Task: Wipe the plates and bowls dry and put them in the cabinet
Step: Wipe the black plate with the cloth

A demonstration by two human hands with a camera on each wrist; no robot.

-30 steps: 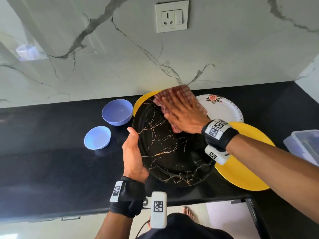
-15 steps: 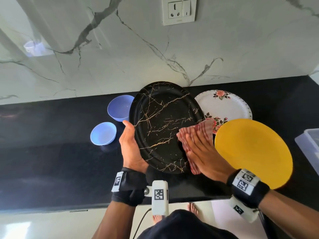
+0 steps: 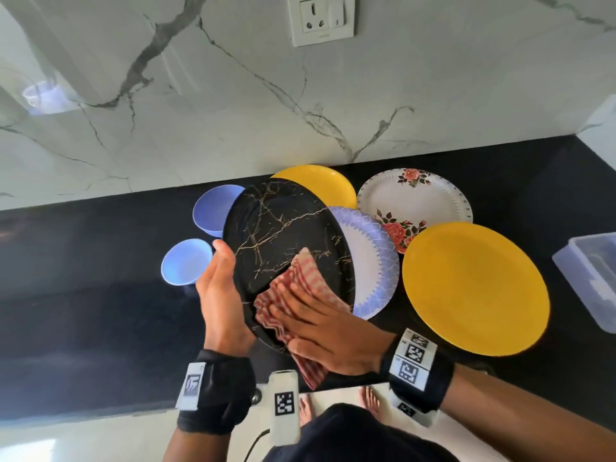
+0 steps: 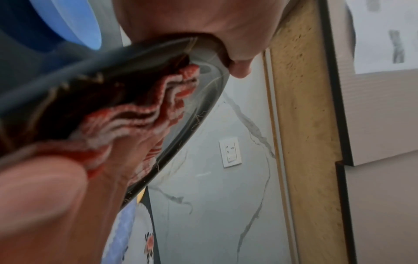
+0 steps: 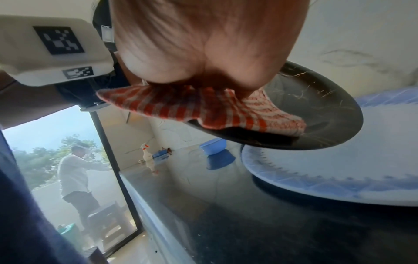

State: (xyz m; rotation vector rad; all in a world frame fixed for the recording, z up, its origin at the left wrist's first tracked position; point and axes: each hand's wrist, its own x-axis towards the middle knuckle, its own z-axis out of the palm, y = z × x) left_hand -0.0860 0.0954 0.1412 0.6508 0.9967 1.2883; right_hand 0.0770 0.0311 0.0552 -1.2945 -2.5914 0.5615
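Black plate (image 3: 283, 235) is up off the dark surface (image 3: 100, 311), tipped toward us so we can reach its face. Our left hand (image 3: 221, 295) grips its rim to keep it from wobbling. Our right hand (image 3: 328, 331), fingers flat, presses the red striped cloth (image 3: 300, 281) on it. Only the right wrist view shows the blue-edged plate (image 5: 339, 178) lying underneath.

White wall socket (image 3: 320, 19), clear plastic container (image 3: 591, 280), spray bottle (image 5: 147, 153), black countertop (image 3: 83, 295)
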